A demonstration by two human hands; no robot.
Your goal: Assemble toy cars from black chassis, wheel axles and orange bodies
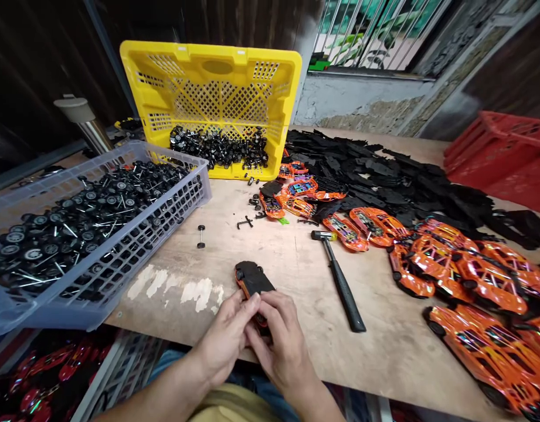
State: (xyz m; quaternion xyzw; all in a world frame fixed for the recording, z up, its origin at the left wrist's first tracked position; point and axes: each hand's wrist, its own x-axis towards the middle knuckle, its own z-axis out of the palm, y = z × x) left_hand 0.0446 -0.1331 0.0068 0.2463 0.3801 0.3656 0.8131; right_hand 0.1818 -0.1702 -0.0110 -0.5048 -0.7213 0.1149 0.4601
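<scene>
Left hand and right hand curled snugly around it, we are holding a toy car base-up, probably for reaching its underside.

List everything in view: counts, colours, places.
Toy car: one, black-orange, front centre
Hammer: one, black, centre right
Table: one, brown, underneath
Bin: one, translucent, left
Basket: one, yellow, back
Wheel sets: many, black, mostly bin and basket
Car bodies: many, orange, centre to right
Flat parts: many, black, back right
Shiny parts: many, red, below table
Crate: one, red, far right
Container: one, silver, back left
Window: one, barred, back
Left hand: one, on toy car
Right hand: one, on toy car
</scene>
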